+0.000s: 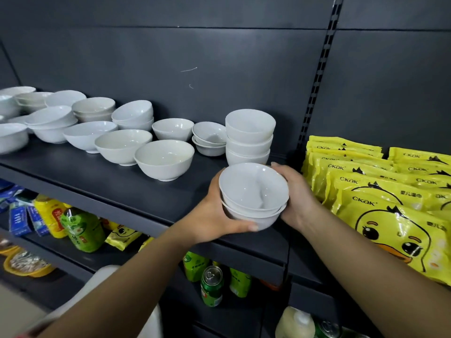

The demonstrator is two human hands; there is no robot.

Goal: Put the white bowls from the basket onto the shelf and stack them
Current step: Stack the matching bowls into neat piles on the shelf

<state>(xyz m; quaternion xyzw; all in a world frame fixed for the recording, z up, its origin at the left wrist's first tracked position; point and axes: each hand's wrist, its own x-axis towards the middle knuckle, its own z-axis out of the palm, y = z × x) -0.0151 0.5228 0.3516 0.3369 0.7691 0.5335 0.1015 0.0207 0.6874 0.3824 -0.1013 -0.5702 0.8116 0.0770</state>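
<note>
1. Two nested white bowls (252, 189) are held between both hands over the front part of the dark shelf (109, 186).
2. Left hand (214, 215) grips the pair's left side, thumb curled under the lower bowl.
3. Right hand (296, 198) wraps the right side, fingers curled behind the rims.
4. Just behind the pair is a stack of three bowls (249, 132), upright on the shelf.
5. To the left of that is a short stack of small dishes (210, 137), two or maybe three; the rims overlap too much to count.
6. Further left are four single bowls (164, 159), standing apart, in a loose front row.
7. Behind them are a two-bowl tilted stack (133, 115) and more stacks, blurred at the far left.
8. On the right are yellow duck packs (390, 215) in two overlapping rows.
9. On the lower shelf stand one green can (211, 285) and several green bottles (81, 230).
</note>
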